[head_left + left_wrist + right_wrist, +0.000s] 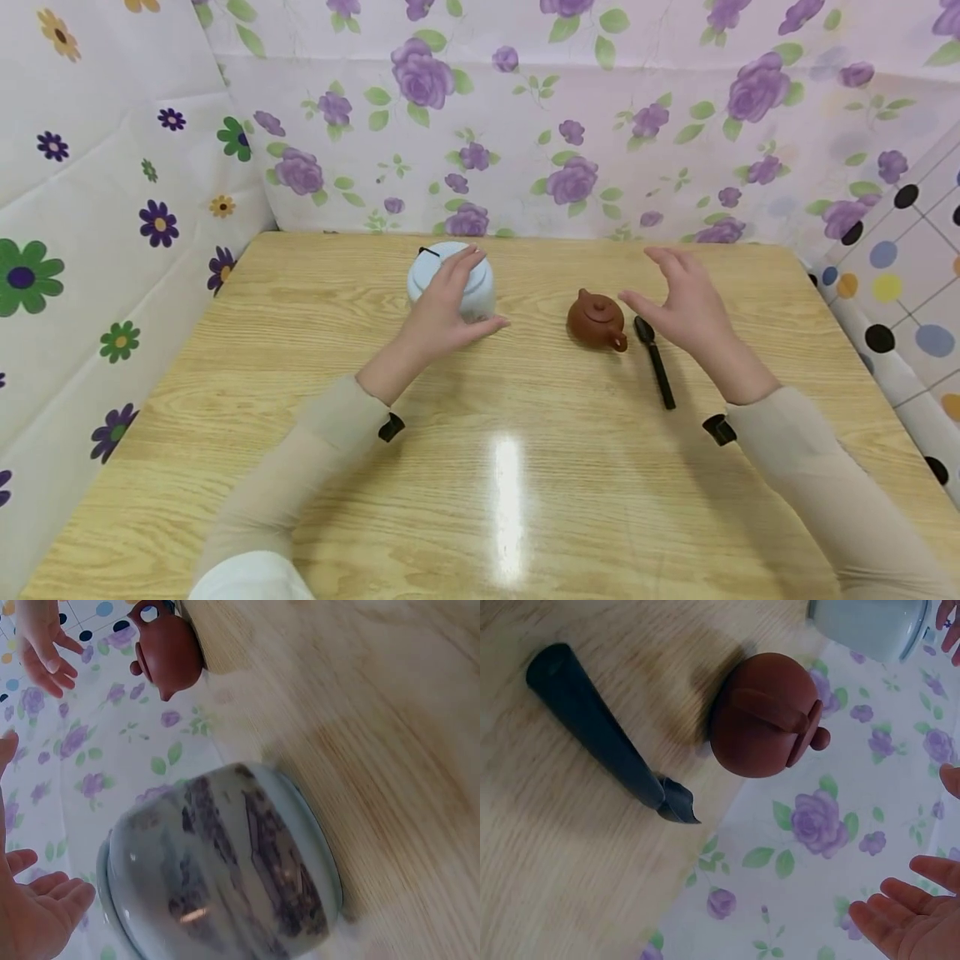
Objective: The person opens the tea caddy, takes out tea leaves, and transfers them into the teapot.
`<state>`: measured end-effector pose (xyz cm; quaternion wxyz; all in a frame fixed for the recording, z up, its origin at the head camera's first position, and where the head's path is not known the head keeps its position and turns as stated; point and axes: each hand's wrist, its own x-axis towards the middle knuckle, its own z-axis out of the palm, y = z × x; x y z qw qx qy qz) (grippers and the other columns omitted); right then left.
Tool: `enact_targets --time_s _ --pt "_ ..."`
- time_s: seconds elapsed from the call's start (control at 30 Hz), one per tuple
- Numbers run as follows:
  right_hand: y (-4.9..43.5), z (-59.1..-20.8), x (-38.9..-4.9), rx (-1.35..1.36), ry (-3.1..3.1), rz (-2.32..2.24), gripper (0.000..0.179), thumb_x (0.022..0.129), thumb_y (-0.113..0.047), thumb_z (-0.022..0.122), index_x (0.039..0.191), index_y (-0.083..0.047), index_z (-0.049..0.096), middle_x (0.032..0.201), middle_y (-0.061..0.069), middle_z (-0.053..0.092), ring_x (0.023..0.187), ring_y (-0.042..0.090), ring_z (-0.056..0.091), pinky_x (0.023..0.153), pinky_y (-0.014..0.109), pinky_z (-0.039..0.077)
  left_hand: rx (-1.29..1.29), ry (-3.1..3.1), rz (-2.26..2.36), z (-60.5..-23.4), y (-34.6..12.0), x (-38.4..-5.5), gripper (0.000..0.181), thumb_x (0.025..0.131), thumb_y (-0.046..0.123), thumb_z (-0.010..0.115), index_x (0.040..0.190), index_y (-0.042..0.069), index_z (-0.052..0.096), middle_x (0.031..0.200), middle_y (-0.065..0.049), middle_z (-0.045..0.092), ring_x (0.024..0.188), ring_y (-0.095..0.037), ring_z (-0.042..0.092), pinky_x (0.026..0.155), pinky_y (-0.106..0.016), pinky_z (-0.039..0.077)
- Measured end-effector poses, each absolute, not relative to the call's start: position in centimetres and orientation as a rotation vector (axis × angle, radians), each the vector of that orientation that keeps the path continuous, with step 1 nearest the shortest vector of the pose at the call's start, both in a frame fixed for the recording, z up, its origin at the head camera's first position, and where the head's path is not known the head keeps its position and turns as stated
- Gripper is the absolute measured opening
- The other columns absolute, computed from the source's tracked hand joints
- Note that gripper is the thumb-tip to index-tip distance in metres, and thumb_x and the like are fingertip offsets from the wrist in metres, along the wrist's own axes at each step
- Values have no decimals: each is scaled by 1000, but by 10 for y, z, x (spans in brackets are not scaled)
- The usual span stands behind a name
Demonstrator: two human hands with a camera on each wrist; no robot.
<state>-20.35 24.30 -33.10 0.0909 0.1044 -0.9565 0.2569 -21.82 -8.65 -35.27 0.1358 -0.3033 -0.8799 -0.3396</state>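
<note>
A pale porcelain jar with a lid [480, 293] stands toward the back of the table, left of centre; the left wrist view shows a dark painted scene on its side [232, 862]. Over the jar in the head view is my left hand [438, 317], thumb and fingers spread, holding nothing. A small reddish-brown clay teapot [592, 321] sits to the right, its handle toward the near right. Beside it lies a black tea scoop [658, 371], hollow end toward the back. My right hand [688, 304] is raised above and right of the scoop, fingers apart and nothing in it.
The wooden table [420, 492] backs onto a cloth with purple roses [570, 179]. Patterned sheets hang at the left [112, 250] and the right [907, 275]. Each wrist carries a small black device, and light reflects off the near tabletop.
</note>
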Motion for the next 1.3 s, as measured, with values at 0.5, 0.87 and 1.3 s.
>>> enact_targets --time_s 0.5,0.87,1.3 --pt "234 -357 -214 446 -2700 778 53 89 -21 68 132 4 49 129 29 48 120 45 42 98 61 37 -963 -2604 -962 -370 -41 -216 77 84 34 72 144 2 35 149 -18 34 138 -30 33 112 -41 33" --pt "229 -373 -221 505 -2722 769 45 90 -16 65 128 6 54 119 28 54 109 42 50 88 57 45 -902 -2702 -1226 -392 -15 -226 75 83 27 74 143 5 35 144 -14 41 133 -27 39 112 -38 34" --pt "224 -384 -228 492 -2712 769 35 91 -12 64 119 8 60 113 27 58 103 41 55 85 55 48 -642 -2707 -1899 -406 11 -243 75 83 18 75 145 5 33 148 -19 36 134 -35 40 105 -44 42"
